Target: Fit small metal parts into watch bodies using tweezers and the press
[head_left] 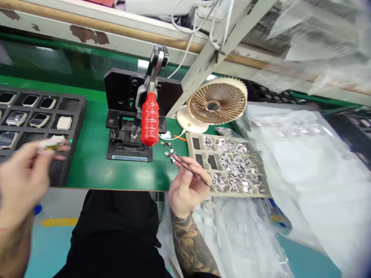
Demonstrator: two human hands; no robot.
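Note:
My left hand is closed on a pale watch case, slightly blurred, over the front right of the dark foam tray. Other watch cases, some with dark screens, sit in that tray's compartments. My right hand grips a pair of thin dark tweezers. The tweezer tips reach a few tiny parts with silver and black bits on the green bench; whether the tips hold one, I cannot tell. A black toggle clamp press with a red handle stands between my hands.
A cream fan stands behind my right hand. The beige compartment tray on the right holds many small silvery parts. Clear plastic sheeting covers the far right. A slanted white post and a shelf rise behind the bench.

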